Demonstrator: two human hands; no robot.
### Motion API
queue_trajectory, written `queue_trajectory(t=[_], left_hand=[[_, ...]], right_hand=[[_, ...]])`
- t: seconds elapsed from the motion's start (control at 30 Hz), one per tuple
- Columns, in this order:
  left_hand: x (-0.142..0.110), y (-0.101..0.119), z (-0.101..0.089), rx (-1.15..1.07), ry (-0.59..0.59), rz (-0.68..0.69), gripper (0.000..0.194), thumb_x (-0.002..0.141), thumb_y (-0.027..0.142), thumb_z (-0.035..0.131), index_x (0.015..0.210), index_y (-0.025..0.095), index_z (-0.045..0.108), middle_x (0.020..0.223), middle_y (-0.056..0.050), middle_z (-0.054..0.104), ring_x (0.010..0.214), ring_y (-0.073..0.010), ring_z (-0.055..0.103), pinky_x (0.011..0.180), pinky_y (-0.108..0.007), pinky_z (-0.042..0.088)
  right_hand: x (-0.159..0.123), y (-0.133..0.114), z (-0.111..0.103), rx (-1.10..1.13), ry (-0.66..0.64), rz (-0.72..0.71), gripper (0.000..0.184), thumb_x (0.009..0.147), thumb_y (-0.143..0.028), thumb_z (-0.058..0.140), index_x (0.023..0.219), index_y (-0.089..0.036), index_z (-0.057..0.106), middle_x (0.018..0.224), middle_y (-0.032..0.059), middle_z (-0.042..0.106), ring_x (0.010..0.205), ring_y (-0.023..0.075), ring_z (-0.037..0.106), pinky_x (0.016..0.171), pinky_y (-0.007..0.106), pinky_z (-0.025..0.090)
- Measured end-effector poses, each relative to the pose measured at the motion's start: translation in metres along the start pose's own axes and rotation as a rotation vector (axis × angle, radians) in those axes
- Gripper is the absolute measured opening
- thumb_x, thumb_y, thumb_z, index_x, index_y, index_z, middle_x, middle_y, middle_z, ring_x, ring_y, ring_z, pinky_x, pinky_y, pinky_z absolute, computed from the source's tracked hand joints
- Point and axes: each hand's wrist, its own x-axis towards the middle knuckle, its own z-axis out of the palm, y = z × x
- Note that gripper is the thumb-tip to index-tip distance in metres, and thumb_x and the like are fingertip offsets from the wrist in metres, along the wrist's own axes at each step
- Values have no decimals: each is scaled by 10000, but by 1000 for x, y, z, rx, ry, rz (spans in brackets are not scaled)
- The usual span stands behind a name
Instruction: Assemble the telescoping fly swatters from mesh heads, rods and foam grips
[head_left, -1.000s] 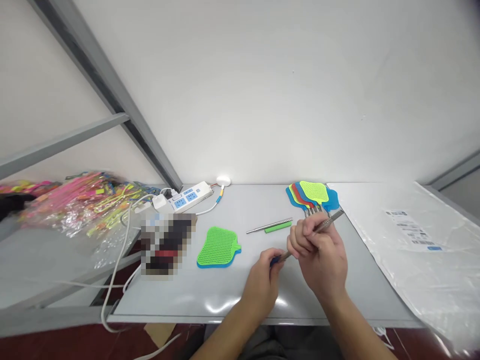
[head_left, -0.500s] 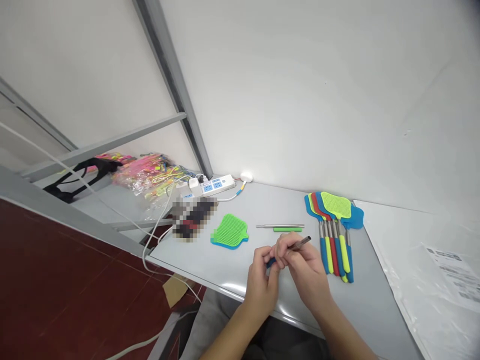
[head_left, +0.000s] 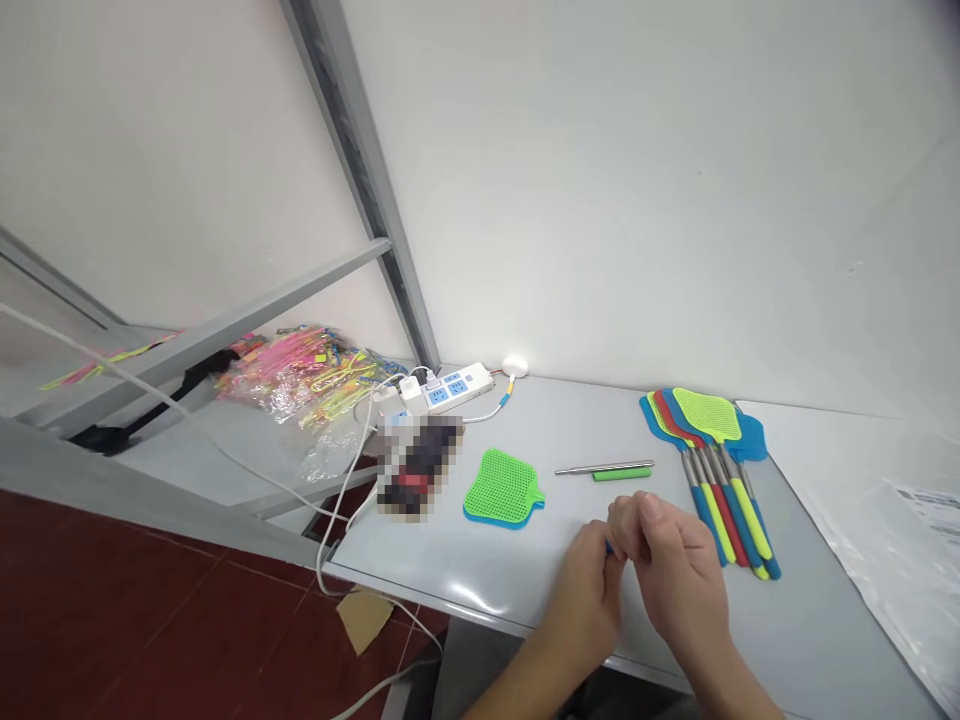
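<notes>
Left hand (head_left: 589, 590): near table's front edge, fingers curled on a blue-tipped handle (head_left: 609, 548), mostly hidden.
Right hand (head_left: 671, 565): closed over the same handle, touching left hand.
Loose green swatter head (head_left: 499, 487): mid-table.
Swatter row (head_left: 720, 470): toward far right edge.

Blue-tipped rod (head_left: 609, 548), mostly hidden btwn both hands' fingers, above table edge

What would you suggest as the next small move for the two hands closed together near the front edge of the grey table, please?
Probably reach the left hand to the loose green mesh swatter heads lying just left of it. Both hands are closed on a small blue-tipped piece, mostly hidden by the right hand, while the finished swatters on the right already have heads.
</notes>
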Motion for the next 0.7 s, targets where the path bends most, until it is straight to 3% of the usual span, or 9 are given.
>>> queue_trajectory(t=[0.3, 0.5, 0.7], left_hand=[[4, -8, -1, -46, -27, -40, 234, 963, 357, 454, 988, 172, 594, 949, -83, 627, 880, -216, 554, 799, -340, 456], [11, -3, -2, -77, -90, -50, 252, 983, 336, 424, 850, 170, 559, 840, -43, 597, 808, -178, 540, 737, -303, 435], [11, -7, 1, -94, -76, -34, 301, 998, 368, 403, 835, 165, 555, 835, -45, 600, 805, -172, 543, 748, -306, 435]], right_hand=[[-2, 4, 3, -138, -28, -60, 448, 977, -344, 477, 568, -205, 355, 526, -35, 337, 506, 113, 333, 503, 280, 274], [-1, 0, 4, -200, -95, -119, 445, 997, -311, 433, 568, -197, 403, 511, -39, 349, 498, 103, 358, 507, 258, 309], [0, 0, 2, -260, -99, -137, 438, 995, -292, 427, 573, -197, 361, 509, -44, 335, 491, 95, 348, 508, 243, 322]])
